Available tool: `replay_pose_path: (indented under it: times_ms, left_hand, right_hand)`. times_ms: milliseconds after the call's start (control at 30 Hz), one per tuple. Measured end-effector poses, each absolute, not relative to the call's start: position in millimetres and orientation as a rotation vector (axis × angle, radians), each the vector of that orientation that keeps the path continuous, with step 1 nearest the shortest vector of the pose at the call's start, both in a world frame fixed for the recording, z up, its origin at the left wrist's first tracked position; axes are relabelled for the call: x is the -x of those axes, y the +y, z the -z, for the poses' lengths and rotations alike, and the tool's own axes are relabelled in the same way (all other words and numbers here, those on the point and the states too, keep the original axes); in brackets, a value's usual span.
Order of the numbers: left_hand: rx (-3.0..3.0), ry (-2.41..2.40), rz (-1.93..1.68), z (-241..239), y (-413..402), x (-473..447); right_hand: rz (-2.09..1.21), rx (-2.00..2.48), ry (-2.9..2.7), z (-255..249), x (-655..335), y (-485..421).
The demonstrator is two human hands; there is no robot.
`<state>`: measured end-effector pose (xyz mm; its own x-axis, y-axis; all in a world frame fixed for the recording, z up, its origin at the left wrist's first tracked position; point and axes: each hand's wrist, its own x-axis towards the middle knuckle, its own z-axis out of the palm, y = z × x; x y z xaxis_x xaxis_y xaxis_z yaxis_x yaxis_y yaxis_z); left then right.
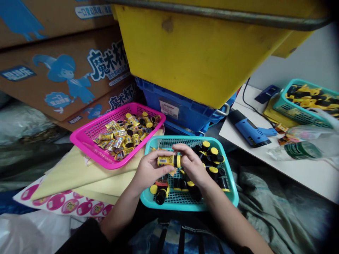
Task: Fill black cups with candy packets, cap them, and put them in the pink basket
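Observation:
A small yellow-labelled bottle (166, 161) with a black neck and a yellow cap lies sideways above the turquoise basket (231, 183). My left hand (149, 169) is closed around its labelled end, thumb below and fingers above. At the cap end, my right hand (194, 165) has its fingers bent against the yellow cap; its thumb is mostly hidden. In the basket beneath are several black pieces with yellow caps (213, 171). Near its front left corner lies another group of black and yellow pieces (160, 195).
To the left, a pink basket (88, 150) holds several wrapped yellow bottles (134, 120). Yellow (201, 53) and blue (169, 106) crates rise behind, beside printed cartons (66, 77). On the right-hand table are a blue heat gun (249, 128), a plastic bottle (302, 150) and another turquoise basket (293, 107).

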<state>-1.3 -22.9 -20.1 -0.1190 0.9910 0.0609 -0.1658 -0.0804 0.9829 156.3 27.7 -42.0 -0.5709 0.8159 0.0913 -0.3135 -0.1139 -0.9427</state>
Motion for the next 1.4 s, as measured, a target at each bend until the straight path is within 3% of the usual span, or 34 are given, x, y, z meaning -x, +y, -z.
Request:
replay_pose_path:
  times_ms: [133,433,1033,1100,1200,1267,1400]
  left_hand:
    - [-0.994,1.193,-1.409,19,-26,-7]
    - [-1.011,1.27,-1.372,22,-27,-9]
    - [-1.179,1.327,-1.397,26,-35,3]
    - [-1.29,1.4,-1.454,18,-34,23]
    - [-1.47,1.839,-1.553,2,-31,62]
    - [-1.553,2.201,-1.438,-6,-28,81]
    - [-1.687,2.248,-1.411,-5,-27,80]
  right_hand:
    - [-2.184,0.522,-1.011,45,-144,16]
    - [-2.027,0.596,-0.966,58,-138,13]
    - [-2.165,0.57,-1.092,49,-139,27]
    - [-2.0,0.697,-1.289,47,-149,43]
    - [-1.361,1.16,-2.011,56,-159,67]
    - [-0.968,1.354,-2.549,69,-158,74]
    - [-0.816,1.376,-2.846,100,-136,68]
